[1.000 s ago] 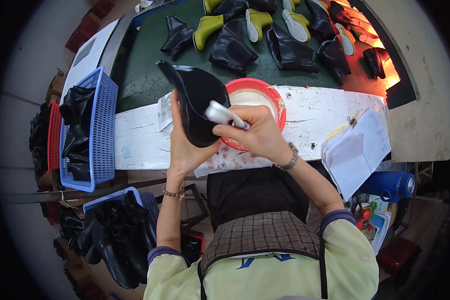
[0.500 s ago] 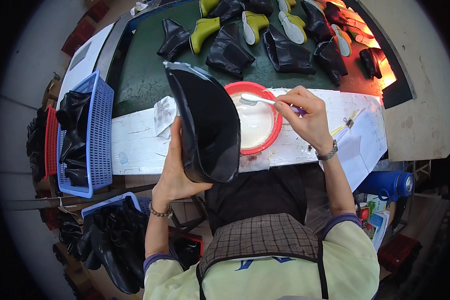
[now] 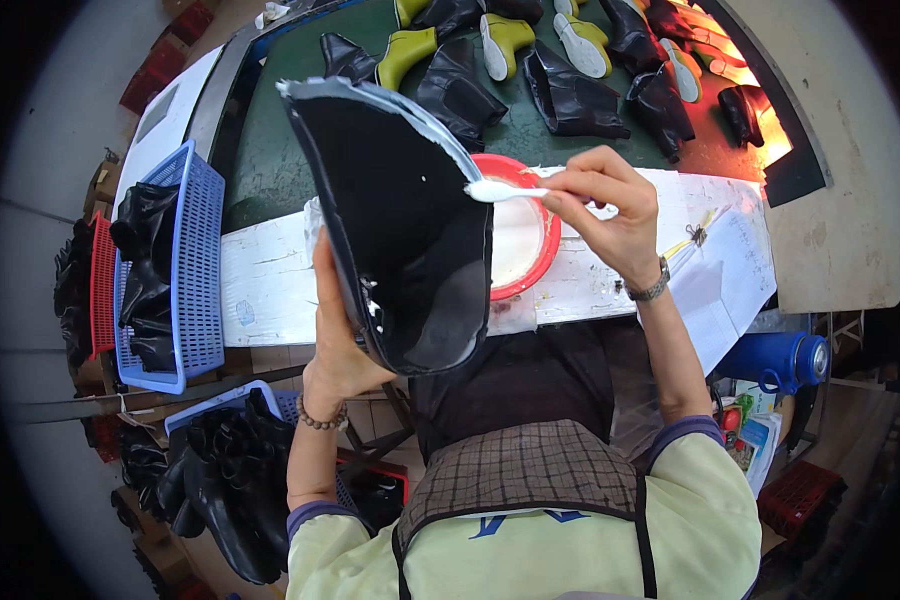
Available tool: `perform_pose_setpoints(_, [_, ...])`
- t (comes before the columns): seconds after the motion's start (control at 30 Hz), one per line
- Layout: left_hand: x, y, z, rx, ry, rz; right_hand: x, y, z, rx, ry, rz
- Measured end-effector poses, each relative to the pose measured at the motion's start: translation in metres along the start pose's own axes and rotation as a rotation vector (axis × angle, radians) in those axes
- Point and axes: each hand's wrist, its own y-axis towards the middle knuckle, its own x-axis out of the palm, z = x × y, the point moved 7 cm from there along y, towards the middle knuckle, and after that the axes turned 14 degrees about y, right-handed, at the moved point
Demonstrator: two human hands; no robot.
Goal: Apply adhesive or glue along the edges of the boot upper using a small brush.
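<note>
My left hand (image 3: pixel 340 345) is wrapped round a black boot upper (image 3: pixel 395 200), held up with its opening facing me. A whitish paste runs along the upper's far edge, and a few white specks sit on its dark inside. In my right hand (image 3: pixel 615 212) is a white toothbrush (image 3: pixel 502 191), gripped by the handle between thumb and fingers. Its head touches the right edge of the upper. Behind them stands a red bowl (image 3: pixel 550 250) of creamy white paste, partly hidden by the upper.
Several black boots (image 3: pixel 575 95) and lime boots (image 3: pixel 405 60) lie on the green belt (image 3: pixel 280 130) beyond the white board (image 3: pixel 260 280). Blue baskets (image 3: pixel 200 270) of black pieces stand left. A blue flask (image 3: pixel 775 362) and papers (image 3: pixel 725 275) are right; orange light glows far right.
The upper has tilted and swung left, showing more of its inside and pasted edge. The toothbrush has moved from over the bowl to the upper's edge.
</note>
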Motion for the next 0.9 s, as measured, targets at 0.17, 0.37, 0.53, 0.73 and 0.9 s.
perform_pose_setpoints(0.17, [0.001, 0.007, -0.009, 0.136, 0.205, 0.235, 0.006, -0.019, -0.009, 0.019, 0.082, 0.004])
perform_pose_setpoints(0.37, [0.000, 0.026, -0.022, 0.160, 0.225, 0.349, 0.010, -0.028, -0.020, -0.009, 0.066, -0.016])
perform_pose_setpoints(0.53, [-0.002, 0.027, -0.025, 0.342, 0.380, 0.587, 0.016, -0.035, -0.028, 0.030, 0.091, -0.034])
perform_pose_setpoints(0.73, [-0.004, 0.044, -0.025, 0.268, 0.462, 0.501, 0.029, -0.035, -0.043, 0.047, 0.156, -0.076])
perform_pose_setpoints(0.9, [-0.022, 0.022, -0.051, -0.143, 0.088, 0.225, 0.007, -0.031, 0.022, 0.305, -0.195, -0.022])
